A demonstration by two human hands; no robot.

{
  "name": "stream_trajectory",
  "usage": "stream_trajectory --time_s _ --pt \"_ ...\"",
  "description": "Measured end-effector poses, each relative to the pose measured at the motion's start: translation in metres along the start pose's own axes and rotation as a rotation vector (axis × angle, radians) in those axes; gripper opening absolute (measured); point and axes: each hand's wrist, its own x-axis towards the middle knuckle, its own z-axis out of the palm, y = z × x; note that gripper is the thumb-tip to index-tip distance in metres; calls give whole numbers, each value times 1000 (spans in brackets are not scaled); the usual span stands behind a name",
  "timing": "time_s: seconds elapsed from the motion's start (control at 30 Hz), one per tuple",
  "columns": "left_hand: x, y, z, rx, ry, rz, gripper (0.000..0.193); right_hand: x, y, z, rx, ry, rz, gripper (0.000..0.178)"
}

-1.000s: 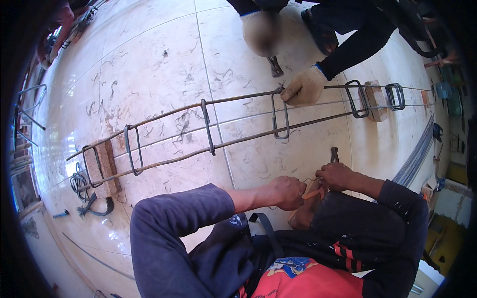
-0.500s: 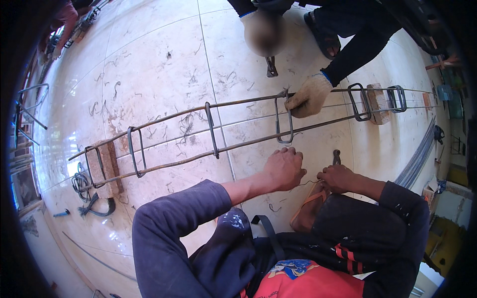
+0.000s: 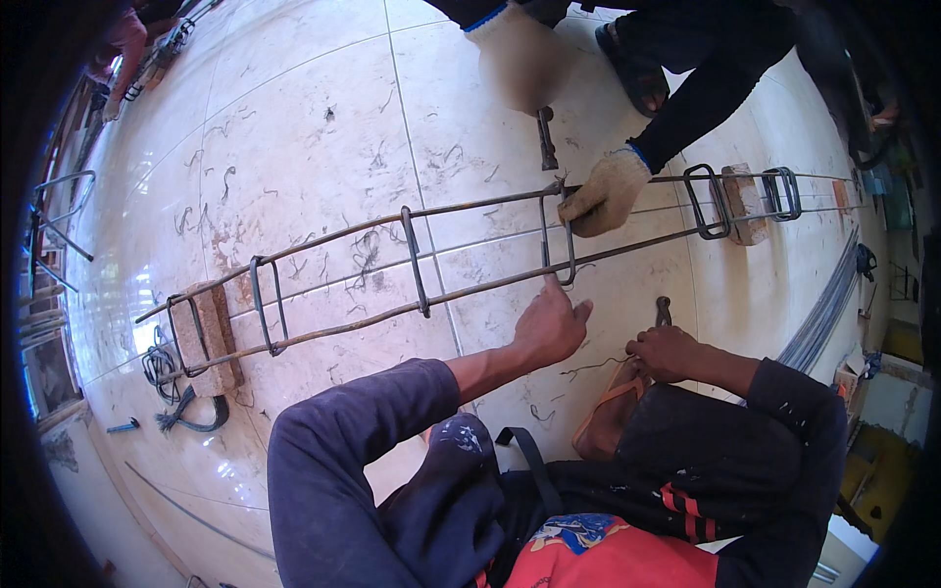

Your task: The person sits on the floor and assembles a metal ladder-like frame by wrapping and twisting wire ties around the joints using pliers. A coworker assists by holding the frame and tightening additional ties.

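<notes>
A long cage of steel rods [image 3: 353, 318] with rectangular stirrups lies across in front of me. My left hand [image 3: 551, 325] has its index finger stretched to the near rod, by the lower end of a stirrup [image 3: 545, 230], with the thumb apart. I see nothing held in it. My right hand [image 3: 671, 353] is closed beside my sandalled foot, with the dark head of pincers [image 3: 664, 310] jutting out above it. A thin bent tie wire [image 3: 593, 367] runs leftward from this hand. Across the cage, a co-worker's gloved hand [image 3: 610, 194] grips the same stirrup.
Brick blocks [image 3: 208, 338] prop up the cage's left end, another block [image 3: 747, 206] the right. The co-worker's other glove holds a dark tool [image 3: 546, 137]. A bundle of rods [image 3: 823, 299] lies right; a wire coil [image 3: 160, 365] lies left. Wire scraps litter the tiles.
My left hand has moved up and slightly left from near the wire to the stirrup, its index finger now extended. The wire's left end hangs loose. The right hand has barely moved.
</notes>
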Motion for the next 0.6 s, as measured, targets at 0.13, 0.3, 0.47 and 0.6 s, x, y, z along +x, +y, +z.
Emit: stream_trajectory --time_s 0.13,0.3,0.47,0.6 --pt "3 -6 2 69 -119 87 89 1 5 8 12 -9 -14 31" --pt "8 -1 -16 41 -292 71 96 -1 5 6 31 -12 17 31" --pt "13 0 -16 21 -334 102 98 -3 9 11 35 -7 23 30" --pt "16 -8 -8 27 -285 152 95 -5 8 8 29 -61 60 30"
